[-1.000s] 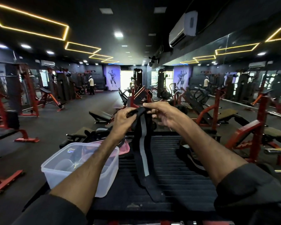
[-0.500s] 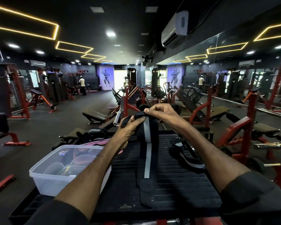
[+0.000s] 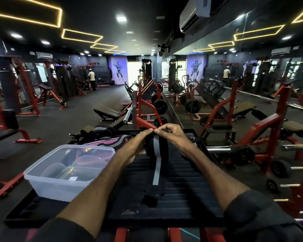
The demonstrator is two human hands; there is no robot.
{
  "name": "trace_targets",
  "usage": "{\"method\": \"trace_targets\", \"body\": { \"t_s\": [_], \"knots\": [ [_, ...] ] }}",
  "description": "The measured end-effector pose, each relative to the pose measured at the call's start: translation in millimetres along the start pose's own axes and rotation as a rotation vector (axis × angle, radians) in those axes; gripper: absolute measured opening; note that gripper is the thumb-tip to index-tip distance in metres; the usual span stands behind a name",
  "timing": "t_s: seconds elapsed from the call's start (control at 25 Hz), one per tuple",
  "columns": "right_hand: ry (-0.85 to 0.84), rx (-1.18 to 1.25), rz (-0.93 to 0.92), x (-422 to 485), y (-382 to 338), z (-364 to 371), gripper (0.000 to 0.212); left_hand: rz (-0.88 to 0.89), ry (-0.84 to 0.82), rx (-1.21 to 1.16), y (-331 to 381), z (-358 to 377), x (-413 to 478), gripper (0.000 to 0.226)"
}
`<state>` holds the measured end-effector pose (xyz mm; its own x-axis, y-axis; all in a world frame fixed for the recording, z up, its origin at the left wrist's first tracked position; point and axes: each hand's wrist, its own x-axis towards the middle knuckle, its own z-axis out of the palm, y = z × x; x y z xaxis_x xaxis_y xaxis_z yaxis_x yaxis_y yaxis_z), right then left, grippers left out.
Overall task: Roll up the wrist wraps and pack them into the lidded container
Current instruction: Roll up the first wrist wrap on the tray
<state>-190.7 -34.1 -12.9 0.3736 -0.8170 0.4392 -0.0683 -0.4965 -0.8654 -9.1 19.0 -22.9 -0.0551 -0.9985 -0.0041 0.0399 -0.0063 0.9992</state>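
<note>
I hold a black wrist wrap with a grey stripe (image 3: 157, 159) upright over a black ribbed platform (image 3: 185, 186). My left hand (image 3: 138, 145) and my right hand (image 3: 171, 135) pinch its top end, fingertips almost touching. Its upper part is rolled between my hands; its tail hangs down and lies on the platform. A clear plastic container (image 3: 66, 172) stands open at the platform's left, with rolled wraps inside. Its pink lid (image 3: 101, 144) lies behind it with another grey-striped wrap (image 3: 119, 143) on top.
More black wraps (image 3: 101, 131) lie at the platform's far left edge. Red weight benches, barbells (image 3: 297, 147) and plate racks surround the platform. A mirror wall runs along the right. A person in a white shirt (image 3: 92, 80) stands far back left.
My hands have moved lower and farther forward with the wrap. More of the wrap is rolled up, so the hanging tail is shorter. The camera has tilted, showing the container closer.
</note>
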Motion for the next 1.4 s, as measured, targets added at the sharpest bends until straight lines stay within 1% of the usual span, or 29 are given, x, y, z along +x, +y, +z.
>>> {"method": "trace_targets", "body": {
  "t_s": [0.12,0.24,0.28,0.4,0.56,0.68,0.84,0.96,1.04,1.12,1.16,1.28,1.32,1.4],
  "knots": [
    [-0.028,0.007,-0.02,-3,23,3,0.017,0.045,0.077,-0.009,-22,7,1,0.044],
    [-0.036,0.018,-0.01,-3,35,6,0.021,0.107,0.171,-0.028,-34,9,0,0.042],
    [-0.031,0.013,0.0,-3,39,7,0.022,0.12,0.178,-0.017,-38,7,2,0.039],
    [-0.008,-0.001,0.027,-3,47,10,0.02,0.141,0.131,0.033,-44,-6,10,0.026],
    [0.01,-0.062,0.044,-2,57,11,0.016,0.24,0.076,0.093,-52,-12,22,0.03],
    [0.024,-0.095,0.068,-7,66,16,0.017,0.229,0.075,0.12,-65,-15,28,0.025],
    [0.082,-0.042,0.158,-17,69,23,0.022,0.299,0.032,0.178,-82,-21,32,0.021],
    [0.137,-0.031,0.215,-24,71,27,0.026,0.336,-0.01,0.222,-94,-26,37,0.023],
    [0.132,-0.055,0.203,-26,73,27,0.028,0.297,-0.056,0.243,-99,-28,38,0.026],
    [0.115,-0.099,0.153,-25,77,26,0.028,0.246,-0.103,0.29,-96,-30,40,0.027],
    [0.106,-0.11,0.127,-23,76,26,0.027,0.258,-0.117,0.32,-93,-32,42,0.025],
    [0.064,-0.073,0.105,-12,69,24,0.029,0.368,-0.044,0.432,-84,-35,49,0.028],
    [0.05,-0.051,0.136,-10,64,21,0.029,0.405,-0.01,0.464,-80,-35,49,0.029],
    [0.002,0.043,0.28,-6,55,14,0.027,0.476,0.051,0.504,-74,-33,48,0.029]
  ]
}}
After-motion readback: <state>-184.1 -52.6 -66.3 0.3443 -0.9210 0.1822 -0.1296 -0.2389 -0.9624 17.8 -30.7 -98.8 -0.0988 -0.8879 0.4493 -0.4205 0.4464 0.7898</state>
